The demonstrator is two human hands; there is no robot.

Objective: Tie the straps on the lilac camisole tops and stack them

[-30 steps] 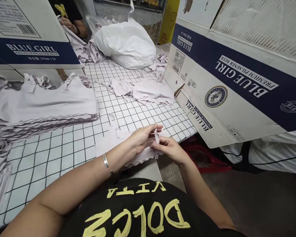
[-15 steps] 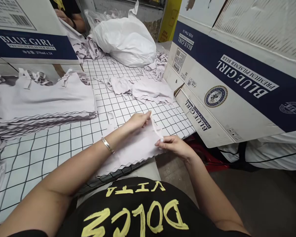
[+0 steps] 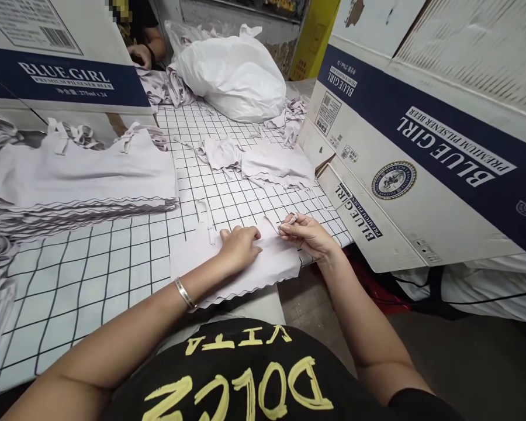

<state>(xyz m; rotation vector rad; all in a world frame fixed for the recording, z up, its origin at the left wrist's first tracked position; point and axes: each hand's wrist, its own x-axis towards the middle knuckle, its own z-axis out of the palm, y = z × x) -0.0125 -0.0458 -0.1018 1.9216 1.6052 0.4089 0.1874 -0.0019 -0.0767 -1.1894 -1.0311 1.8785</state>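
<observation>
Garment (image 3: 245, 269) on gridded table (image 3: 114, 263), left hand (image 3: 239, 248) flat, right hand (image 3: 307, 234) apparently pinching strap (image 3: 289, 220)

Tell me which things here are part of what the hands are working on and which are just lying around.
In hand:
left hand pressing flat the pale garment
right hand pinching its strap

Lying about:
stack of same garments
loose pieces
white plastic bag
beer cartons
another person's hand
checked table
</observation>
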